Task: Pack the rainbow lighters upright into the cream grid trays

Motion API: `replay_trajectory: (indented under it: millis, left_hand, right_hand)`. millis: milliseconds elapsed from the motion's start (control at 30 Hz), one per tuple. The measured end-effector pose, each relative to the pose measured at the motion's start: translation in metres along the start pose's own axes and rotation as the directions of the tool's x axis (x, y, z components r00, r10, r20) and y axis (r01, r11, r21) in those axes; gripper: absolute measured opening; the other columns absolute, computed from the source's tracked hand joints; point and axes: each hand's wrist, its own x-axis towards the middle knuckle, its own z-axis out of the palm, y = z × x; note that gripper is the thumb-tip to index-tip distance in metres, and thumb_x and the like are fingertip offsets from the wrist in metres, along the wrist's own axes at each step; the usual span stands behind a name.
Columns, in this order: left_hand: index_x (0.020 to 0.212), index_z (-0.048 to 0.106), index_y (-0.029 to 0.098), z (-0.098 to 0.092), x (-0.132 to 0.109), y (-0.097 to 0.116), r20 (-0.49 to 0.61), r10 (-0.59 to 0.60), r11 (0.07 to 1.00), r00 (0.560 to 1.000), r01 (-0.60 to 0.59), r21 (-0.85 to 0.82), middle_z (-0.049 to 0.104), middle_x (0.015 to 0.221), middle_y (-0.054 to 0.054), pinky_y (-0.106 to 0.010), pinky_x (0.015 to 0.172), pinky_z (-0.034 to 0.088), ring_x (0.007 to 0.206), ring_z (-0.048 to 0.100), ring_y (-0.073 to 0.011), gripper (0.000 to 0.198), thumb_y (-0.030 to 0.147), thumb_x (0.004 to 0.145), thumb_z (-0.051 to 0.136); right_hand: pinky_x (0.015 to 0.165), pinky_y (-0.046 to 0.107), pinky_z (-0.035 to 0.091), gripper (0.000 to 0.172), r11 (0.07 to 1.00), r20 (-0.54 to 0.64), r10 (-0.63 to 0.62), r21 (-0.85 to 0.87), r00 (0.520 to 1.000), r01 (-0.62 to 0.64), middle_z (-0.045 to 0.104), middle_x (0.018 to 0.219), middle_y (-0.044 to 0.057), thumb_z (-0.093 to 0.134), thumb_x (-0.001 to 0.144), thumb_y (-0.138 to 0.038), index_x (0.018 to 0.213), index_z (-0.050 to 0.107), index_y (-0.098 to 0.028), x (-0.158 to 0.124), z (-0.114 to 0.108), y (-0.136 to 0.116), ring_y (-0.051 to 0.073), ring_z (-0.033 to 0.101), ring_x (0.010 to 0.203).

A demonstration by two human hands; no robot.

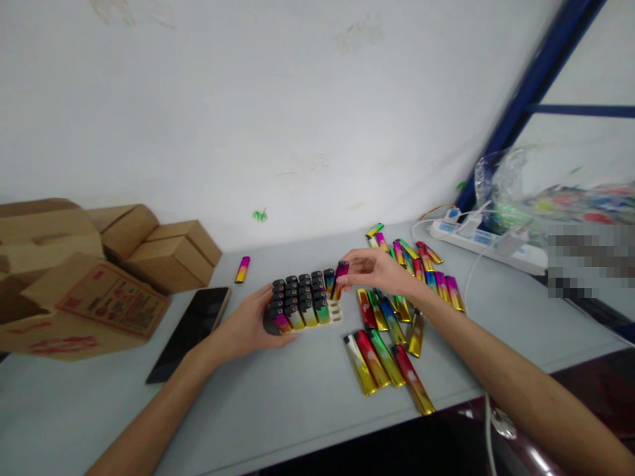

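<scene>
My left hand [249,322] grips the left end of a pale slotted rack [336,315], its thumb along the front. Rows of black-topped lighters [303,297] stand upright in the rack, coloured pink, white, green and gold. A few slots show at the right front corner. Between the fingertips of my right hand [373,270] is a purple-red lighter [340,281], slightly tilted over the rack's right end. I cannot tell whether its lower end is inside a slot. Loose metallic lighters [380,357] lie right of the rack, partly beneath my right forearm.
A single pink-yellow lighter [243,270] lies near the wall. At left are a dark phone [191,330], an opened cardboard box [99,304] and smaller cartons [173,258]. A power strip [510,251] with cables stands at right, beside a clear plastic bag [501,175].
</scene>
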Motion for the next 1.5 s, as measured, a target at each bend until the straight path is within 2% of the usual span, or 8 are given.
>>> replay_trajectory:
  millis: [333, 500, 667, 900, 1033, 1167, 1367, 1500]
  left_hand:
    - [0.129, 0.069, 0.019, 0.001, 0.001, 0.002, -0.005, -0.004, 1.000, 1.000, 0.004, -0.003, 0.073, 0.131, -0.011, -0.048, 0.109, 0.058, 0.117, 0.072, -0.0334, 0.063, 0.035, 0.072, 0.089]
    - [0.131, 0.068, 0.024, 0.001, -0.001, 0.001, 0.007, -0.014, 1.000, 1.000, 0.014, -0.025, 0.072, 0.135, -0.009, -0.047, 0.111, 0.057, 0.123, 0.070, -0.0340, 0.065, 0.035, 0.071, 0.090]
    - [0.130, 0.067, 0.019, 0.000, -0.001, 0.004, 0.016, -0.026, 0.999, 1.000, 0.027, -0.018, 0.072, 0.134, -0.010, -0.046, 0.112, 0.056, 0.123, 0.069, -0.0337, 0.063, 0.034, 0.073, 0.088]
    - [0.129, 0.068, 0.018, 0.000, -0.001, 0.006, 0.012, -0.015, 1.000, 1.000, 0.016, -0.007, 0.072, 0.133, -0.011, -0.047, 0.113, 0.055, 0.124, 0.068, -0.0343, 0.060, 0.035, 0.074, 0.087]
    - [0.128, 0.068, 0.021, 0.000, -0.001, 0.004, 0.008, -0.020, 1.000, 1.000, 0.020, -0.016, 0.072, 0.132, -0.010, -0.046, 0.111, 0.055, 0.122, 0.068, -0.0340, 0.061, 0.036, 0.073, 0.088]
    - [0.127, 0.068, 0.018, 0.000, -0.001, 0.004, 0.019, -0.020, 1.000, 1.000, 0.020, -0.022, 0.072, 0.128, -0.012, -0.047, 0.108, 0.057, 0.118, 0.070, -0.0332, 0.059, 0.036, 0.074, 0.087]
    - [0.126, 0.068, 0.018, 0.000, 0.000, 0.006, 0.015, -0.019, 0.999, 1.000, 0.019, -0.029, 0.072, 0.129, -0.012, -0.048, 0.109, 0.057, 0.120, 0.069, -0.0339, 0.060, 0.037, 0.073, 0.089]
    - [0.125, 0.068, 0.021, 0.001, 0.000, 0.005, 0.001, -0.039, 0.999, 0.999, 0.039, -0.027, 0.074, 0.128, -0.010, -0.046, 0.105, 0.060, 0.117, 0.071, -0.0330, 0.059, 0.035, 0.071, 0.088]
  right_hand:
    - [0.069, 0.029, 0.059, 0.030, 0.950, -0.020, -0.185, -0.259, 0.983, 0.173, 0.078, 0.080, 0.004, 0.086, 0.084, -0.044, 0.095, 0.078, -0.017, -0.001, 0.003, 0.004, 0.016, 0.074, 0.071]
    - [0.070, 0.030, 0.060, 0.030, 0.915, 0.004, -0.199, -0.357, 0.980, 0.187, 0.079, 0.084, 0.005, 0.083, 0.088, -0.047, 0.096, 0.079, -0.018, -0.004, 0.004, -0.004, 0.017, 0.074, 0.073]
    - [0.074, 0.031, 0.059, 0.023, 0.847, 0.050, -0.244, -0.475, 0.969, 0.238, 0.079, 0.088, 0.004, 0.079, 0.093, -0.043, 0.099, 0.081, -0.021, -0.005, 0.004, -0.009, 0.018, 0.074, 0.078]
    - [0.075, 0.030, 0.060, 0.024, 0.854, 0.036, -0.274, -0.450, 0.961, 0.260, 0.080, 0.092, 0.006, 0.079, 0.094, -0.042, 0.101, 0.080, -0.019, -0.003, 0.010, 0.000, 0.017, 0.076, 0.077]
    - [0.080, 0.031, 0.062, 0.022, 0.860, 0.070, -0.251, -0.441, 0.965, 0.256, 0.080, 0.095, 0.005, 0.079, 0.095, -0.040, 0.104, 0.076, -0.020, -0.003, 0.012, 0.004, 0.018, 0.078, 0.081]
    - [0.076, 0.030, 0.063, 0.032, 0.908, 0.000, -0.180, -0.385, 0.984, 0.166, 0.078, 0.092, 0.003, 0.082, 0.091, -0.038, 0.113, 0.065, -0.023, -0.004, 0.013, 0.003, 0.017, 0.077, 0.079]
    - [0.066, 0.028, 0.053, 0.027, 0.812, -0.015, -0.142, -0.573, 0.990, 0.108, 0.073, 0.075, 0.001, 0.084, 0.090, -0.038, 0.083, 0.064, -0.021, -0.001, 0.017, 0.007, 0.016, 0.069, 0.068]
    - [0.063, 0.026, 0.049, 0.028, 0.804, 0.039, -0.105, -0.584, 0.994, 0.108, 0.072, 0.073, 0.000, 0.084, 0.090, -0.037, 0.080, 0.065, -0.020, 0.001, 0.018, 0.008, 0.015, 0.065, 0.065]
